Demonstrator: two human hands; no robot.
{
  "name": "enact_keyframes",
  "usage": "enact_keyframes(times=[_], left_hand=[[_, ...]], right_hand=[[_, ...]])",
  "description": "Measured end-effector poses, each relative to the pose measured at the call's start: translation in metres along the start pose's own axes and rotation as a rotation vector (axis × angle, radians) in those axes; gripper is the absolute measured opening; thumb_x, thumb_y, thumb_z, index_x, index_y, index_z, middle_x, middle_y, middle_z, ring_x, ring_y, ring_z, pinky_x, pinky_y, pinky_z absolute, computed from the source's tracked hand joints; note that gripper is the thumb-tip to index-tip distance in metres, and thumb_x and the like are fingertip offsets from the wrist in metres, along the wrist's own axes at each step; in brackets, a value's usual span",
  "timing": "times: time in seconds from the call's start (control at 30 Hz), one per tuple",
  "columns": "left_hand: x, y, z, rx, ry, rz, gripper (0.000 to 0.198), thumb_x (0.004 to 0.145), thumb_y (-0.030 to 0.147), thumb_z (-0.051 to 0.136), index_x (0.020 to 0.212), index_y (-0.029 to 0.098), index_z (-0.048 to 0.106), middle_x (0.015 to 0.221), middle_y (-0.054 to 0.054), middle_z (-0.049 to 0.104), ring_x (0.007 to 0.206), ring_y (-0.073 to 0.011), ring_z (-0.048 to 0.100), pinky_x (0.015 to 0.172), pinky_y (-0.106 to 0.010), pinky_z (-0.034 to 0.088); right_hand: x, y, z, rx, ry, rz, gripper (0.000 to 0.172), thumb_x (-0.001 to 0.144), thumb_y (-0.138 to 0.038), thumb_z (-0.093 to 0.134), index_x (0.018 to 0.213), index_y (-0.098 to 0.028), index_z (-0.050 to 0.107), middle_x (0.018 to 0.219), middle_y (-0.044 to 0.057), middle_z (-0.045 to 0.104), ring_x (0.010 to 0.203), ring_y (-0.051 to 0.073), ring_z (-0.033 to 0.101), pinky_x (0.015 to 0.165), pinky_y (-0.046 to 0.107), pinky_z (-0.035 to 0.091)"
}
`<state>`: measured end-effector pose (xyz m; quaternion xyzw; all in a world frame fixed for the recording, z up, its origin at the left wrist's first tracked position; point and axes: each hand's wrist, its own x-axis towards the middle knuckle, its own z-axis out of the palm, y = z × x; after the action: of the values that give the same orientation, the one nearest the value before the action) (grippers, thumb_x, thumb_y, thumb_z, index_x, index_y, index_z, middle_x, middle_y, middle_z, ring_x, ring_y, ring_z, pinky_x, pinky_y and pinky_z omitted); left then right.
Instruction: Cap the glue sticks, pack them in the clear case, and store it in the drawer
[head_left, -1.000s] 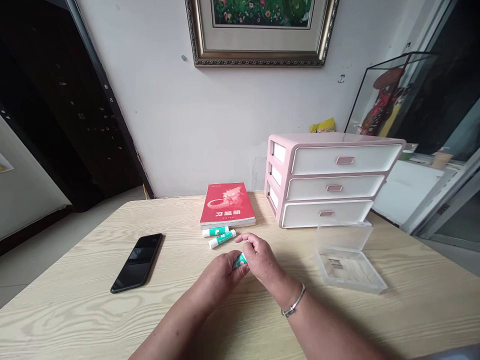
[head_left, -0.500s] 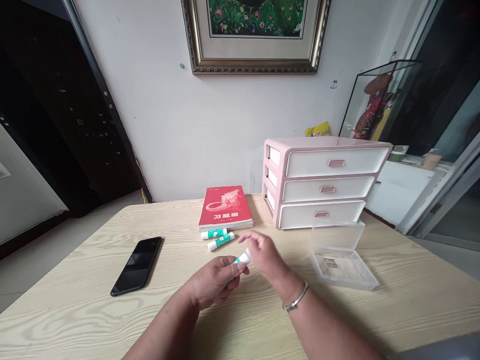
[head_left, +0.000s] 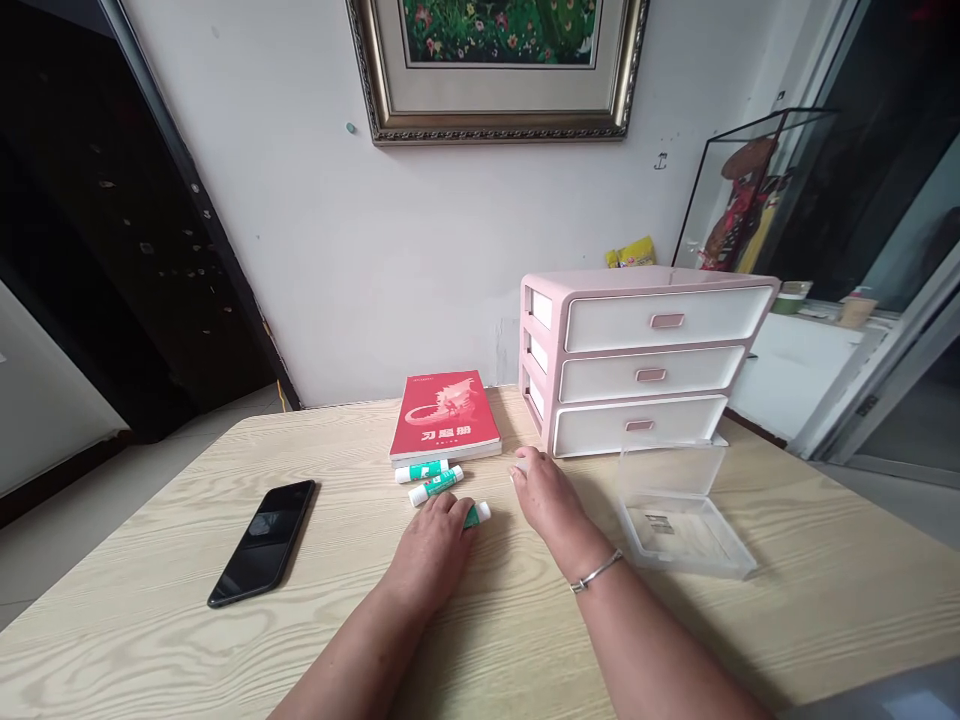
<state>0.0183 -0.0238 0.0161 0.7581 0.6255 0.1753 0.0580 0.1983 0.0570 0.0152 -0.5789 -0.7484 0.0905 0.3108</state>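
My left hand (head_left: 431, 545) is low over the table, its fingers closed round a green-and-white glue stick (head_left: 478, 515); only one end of the stick sticks out past the fingers. To the right, my right hand (head_left: 553, 505) wears a silver bangle and pinches a small white piece (head_left: 520, 465) that looks like a cap. Just beyond my left hand lies a second glue stick (head_left: 436, 486), tilted, with a third glue stick (head_left: 421, 471) behind it along the front of a red book (head_left: 448, 412).
A black phone (head_left: 262, 543) lies at the left. On the right stands a clear plastic box (head_left: 686, 540) with its lid raised, in front of a pink-and-white drawer unit (head_left: 652, 375). The wooden table (head_left: 150, 610) meets the wall behind.
My left hand has lowered the glue stick towards the table and turned palm down. My right hand has moved away from the stick, to the right, with the small white piece.
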Motion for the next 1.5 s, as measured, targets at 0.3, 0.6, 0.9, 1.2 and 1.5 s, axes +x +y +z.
enact_keyframes(times=[0.3,0.6,0.9,1.2,1.5], left_hand=[[0.012,-0.009,0.005,0.039,0.059,0.022,0.037,0.091,0.035,0.057,0.124,0.020,0.065,0.119,-0.012,0.067,0.115,-0.0307,0.058,0.101,-0.042,0.043],[0.021,-0.033,-0.011,0.106,0.260,-0.134,0.033,0.094,0.030,0.048,0.118,0.020,0.066,0.115,-0.015,0.067,0.109,-0.0304,0.058,0.097,-0.041,0.043],[0.043,-0.056,-0.013,0.099,0.100,-0.196,0.016,0.079,0.033,0.065,0.085,0.021,0.074,0.089,-0.012,0.070,0.094,-0.0332,0.063,0.079,-0.040,0.048],[0.043,-0.050,-0.026,-0.066,0.232,-0.212,0.026,0.085,0.040,0.060,0.096,0.021,0.073,0.097,-0.010,0.067,0.095,-0.0272,0.063,0.081,-0.035,0.046],[0.012,-0.016,-0.041,-1.317,0.177,-0.222,0.040,0.076,0.048,0.075,0.095,0.016,0.062,0.080,-0.005,0.068,0.071,-0.0176,0.063,0.056,-0.025,0.046]], right_hand=[[0.003,0.006,0.024,0.103,-0.046,-0.101,0.031,0.087,-0.012,0.061,0.117,-0.018,0.065,0.111,0.011,0.069,0.105,0.023,0.063,0.090,0.029,0.044],[0.001,-0.001,0.015,0.110,0.035,-0.072,0.035,0.090,-0.025,0.059,0.122,-0.012,0.063,0.114,0.014,0.067,0.109,0.026,0.060,0.093,0.032,0.043],[0.003,-0.005,0.004,0.264,0.144,0.087,0.032,0.090,-0.021,0.050,0.118,-0.014,0.065,0.105,0.010,0.071,0.099,0.022,0.064,0.087,0.031,0.046],[0.001,-0.008,0.004,0.424,0.244,0.062,0.029,0.091,-0.025,0.047,0.110,-0.016,0.068,0.106,0.009,0.072,0.092,0.021,0.065,0.084,0.031,0.048],[-0.021,-0.037,0.008,0.878,-0.064,-0.029,0.045,0.098,-0.055,0.040,0.103,-0.018,0.066,0.070,0.001,0.065,0.056,0.014,0.055,0.055,0.025,0.043]])
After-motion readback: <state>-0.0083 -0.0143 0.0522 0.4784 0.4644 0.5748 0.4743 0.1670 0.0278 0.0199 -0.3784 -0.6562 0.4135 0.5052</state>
